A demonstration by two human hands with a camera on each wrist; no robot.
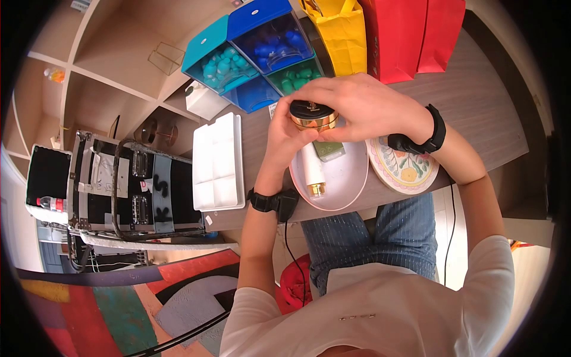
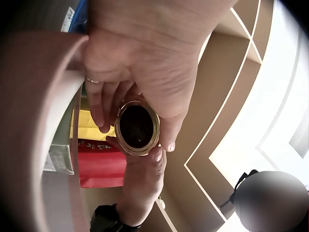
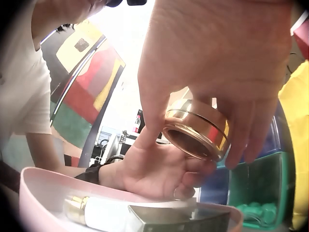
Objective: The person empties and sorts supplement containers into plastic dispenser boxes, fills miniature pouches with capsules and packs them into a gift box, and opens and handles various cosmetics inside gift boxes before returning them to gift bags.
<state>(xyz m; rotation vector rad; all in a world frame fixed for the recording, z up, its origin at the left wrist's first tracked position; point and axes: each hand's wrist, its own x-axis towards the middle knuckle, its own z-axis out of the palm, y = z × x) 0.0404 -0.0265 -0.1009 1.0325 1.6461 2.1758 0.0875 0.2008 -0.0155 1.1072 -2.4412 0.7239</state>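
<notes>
A round gold container with a black top is held between both hands above a pinkish oval tray. The left hand grips its left side, and the right hand curls round it from the right. In the left wrist view the container's dark round underside faces the camera, with thumbs and fingers at its rim. The right wrist view shows its shiny gold side tilted between thumb and fingers. A white tube with a gold cap and a green box lie in the tray.
A white divided tray is at the left, a patterned round plate at the right. Behind stand stacked blue and green bins holding small coloured items, a yellow bag and red bags. Shelving rises at the left.
</notes>
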